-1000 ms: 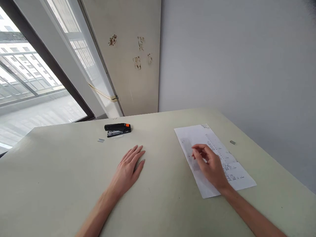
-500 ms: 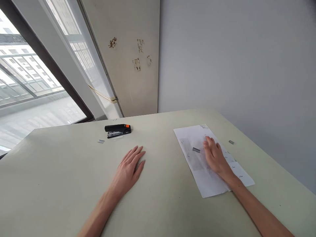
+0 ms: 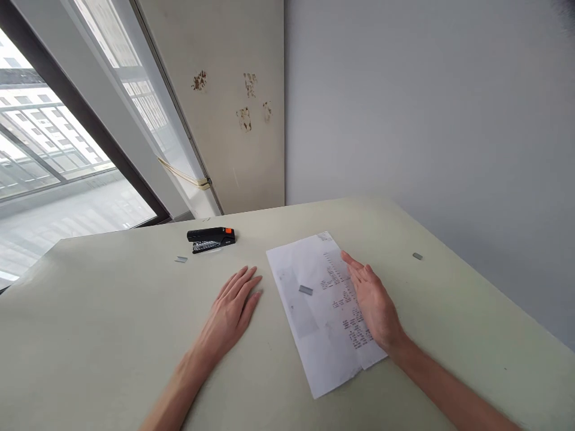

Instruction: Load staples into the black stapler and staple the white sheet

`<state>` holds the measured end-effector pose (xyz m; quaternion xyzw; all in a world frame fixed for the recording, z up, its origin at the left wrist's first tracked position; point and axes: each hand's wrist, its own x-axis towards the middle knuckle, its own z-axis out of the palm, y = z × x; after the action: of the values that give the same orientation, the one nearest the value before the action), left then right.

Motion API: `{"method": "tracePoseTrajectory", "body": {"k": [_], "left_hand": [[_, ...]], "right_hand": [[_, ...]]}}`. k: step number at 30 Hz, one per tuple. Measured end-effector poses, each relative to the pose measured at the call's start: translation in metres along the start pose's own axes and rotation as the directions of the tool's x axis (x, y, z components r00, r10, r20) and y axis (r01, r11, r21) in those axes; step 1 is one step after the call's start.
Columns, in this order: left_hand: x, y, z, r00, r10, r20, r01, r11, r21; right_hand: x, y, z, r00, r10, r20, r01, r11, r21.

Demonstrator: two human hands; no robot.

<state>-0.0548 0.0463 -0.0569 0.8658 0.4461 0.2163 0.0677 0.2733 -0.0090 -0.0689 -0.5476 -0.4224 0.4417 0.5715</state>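
My left hand (image 3: 231,308) lies flat on the table, fingers stretched out, holding nothing. Right of it is a printed sheet of white paper (image 3: 309,341), perhaps more than one sheet, with rows of dark text. A small grey strip of staples (image 3: 306,290) rests on the paper. My right hand (image 3: 375,305) is at the paper's right side, tilted on its edge with the fingers stretched out and nothing in them. It covers part of the right margin. A black stapler (image 3: 211,239) with an orange patch stands beyond my left hand.
A pale green table (image 3: 112,335) spans the view. Left of the stapler lies a small piece of staple strip (image 3: 181,260); another staple strip (image 3: 417,256) is near the right edge. Behind are a grey wall (image 3: 404,108), a stained pale panel (image 3: 251,155) and a window (image 3: 54,137).
The paper, with the staple strip on it, has slid left and toward me. My right hand has moved left with it and turned from palm-down onto its edge. My left hand stays put.
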Motion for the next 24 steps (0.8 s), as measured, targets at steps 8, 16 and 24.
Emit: {"method": "tracePoseTrajectory", "body": {"k": [8, 16, 24], "left_hand": [[0.002, 0.006, -0.008, 0.995, 0.083, 0.064, -0.082, 0.997, -0.004], [-0.002, 0.013, -0.013, 0.961, 0.143, 0.235, -0.139, 0.99, -0.033], [-0.004, 0.026, -0.003, 0.978, 0.034, 0.207, -0.032, 0.999, -0.016]], "right_hand": [[0.014, -0.004, -0.017, 0.984, 0.11, -0.141, -0.095, 0.989, 0.11], [0.003, -0.005, -0.003, 0.98, 0.196, -0.035, -0.178, 0.938, 0.297], [-0.007, -0.008, 0.009, 0.972, 0.208, 0.11, -0.235, 0.857, 0.459]]}}
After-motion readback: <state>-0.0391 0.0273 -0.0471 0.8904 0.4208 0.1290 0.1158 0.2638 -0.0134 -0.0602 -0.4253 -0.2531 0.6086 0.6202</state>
